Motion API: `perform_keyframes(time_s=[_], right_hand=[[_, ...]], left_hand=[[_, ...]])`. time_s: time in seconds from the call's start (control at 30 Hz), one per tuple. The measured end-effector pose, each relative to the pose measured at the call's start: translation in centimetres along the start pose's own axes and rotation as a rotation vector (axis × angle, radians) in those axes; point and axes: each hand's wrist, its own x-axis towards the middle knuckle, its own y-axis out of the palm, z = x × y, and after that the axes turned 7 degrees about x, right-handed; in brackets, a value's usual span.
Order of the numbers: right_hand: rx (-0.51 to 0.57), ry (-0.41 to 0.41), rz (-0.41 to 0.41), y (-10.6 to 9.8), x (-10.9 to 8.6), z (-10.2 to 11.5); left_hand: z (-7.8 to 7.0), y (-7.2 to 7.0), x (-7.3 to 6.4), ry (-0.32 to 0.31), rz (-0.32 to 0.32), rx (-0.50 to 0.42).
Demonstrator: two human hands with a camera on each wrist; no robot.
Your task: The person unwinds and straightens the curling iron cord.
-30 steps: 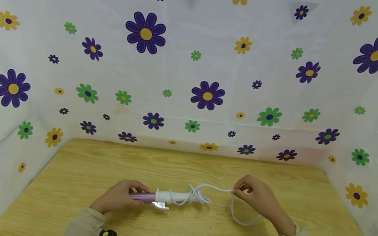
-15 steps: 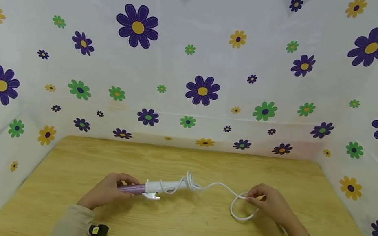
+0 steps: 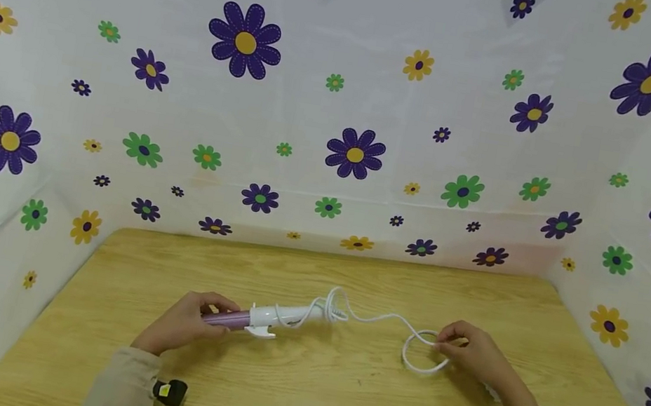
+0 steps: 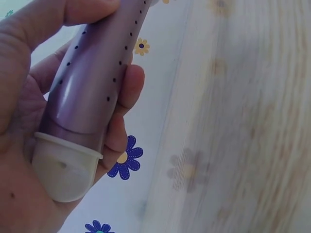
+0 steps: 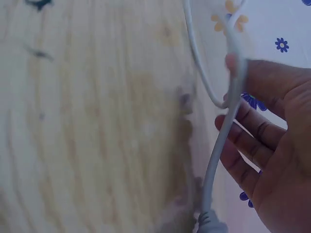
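Note:
A curling iron with a lilac barrel and a white handle lies across the middle of the head view, its handle to the right. My left hand grips the barrel, thumb and fingers wrapped around it near the white end cap. White cord winds loosely about the handle and bunches at its far end. From there it runs right to my right hand, which pinches it between thumb and fingers. A small loop of cord hangs beside those fingertips. In the right wrist view, a ribbed cord end shows below the hand.
Both hands work over a wooden table. White flower-printed cloth walls in its back and sides. Black wrist cameras sit at both sleeves, and a few dark specks mark the wood near the right one.
My right hand has moved right, drawing out more cord between it and the handle. The iron has shifted slightly left with my left hand, and the head view has tilted a little.

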Motion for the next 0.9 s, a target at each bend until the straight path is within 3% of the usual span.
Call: perform_keyframes(time_s=[0.2,0.37,0.7,0.9], right_hand=[[0.006,0.022,0.013,0.1,0.5,-0.7],[-0.004,-0.006,0.009,-0.2,0.6,-0.3],[0.005,-0.069,-0.048,-1.2,0.6,1.8],[0.041,-0.099,-0.033,-1.2,1.1,3.2]], left_hand=[[0.1,-0.1,0.2,0.008,0.026,-0.023],[0.2,0.0,0.1,0.000,0.033,-0.023],[-0.1,0.0,0.2,-0.012,0.039,-0.025],[-0.3,0.0,0.0,0.002,0.044,-0.050]])
